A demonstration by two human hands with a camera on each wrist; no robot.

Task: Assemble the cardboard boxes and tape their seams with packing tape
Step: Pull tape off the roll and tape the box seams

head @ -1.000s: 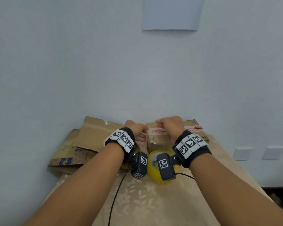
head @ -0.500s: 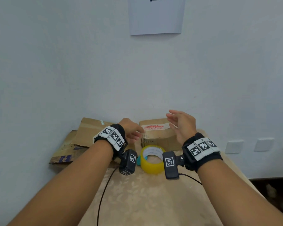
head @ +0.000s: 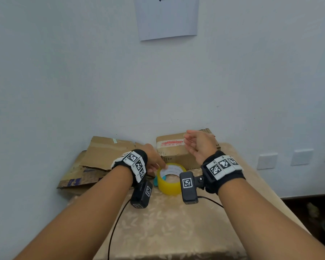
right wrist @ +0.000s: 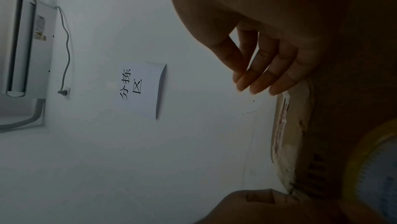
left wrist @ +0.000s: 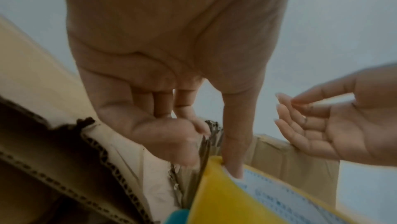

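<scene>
The round yellow roll of packing tape (head: 170,178) stands just below the centre of the head view, lying flat on the beige patterned tablecloth (head: 167,228) with its open core facing up. The left hand (head: 154,160) sits at the roll's upper-left edge. In the left wrist view one finger reaches down onto the roll's top rim (left wrist: 234,166) while the others are loosely curled above it, so the hand touches the roll but does not grip it.

The right hand (head: 198,145) hangs higher and to the right, palm turned toward the left, fingers straight and spread, holding nothing. It hovers in front of the small closed brown cardboard box (head: 174,152), which carries a strip of white tape with red print across its top and sits just behind the roll. At the left of the frame, flattened brown cardboard sheets (head: 101,158) lean against the pale wall (head: 83,81).

The roll lies directly under the left fingertips and below and to the left of the right hand, so the left hand is plainly nearer and looks best placed to take it up.
</scene>
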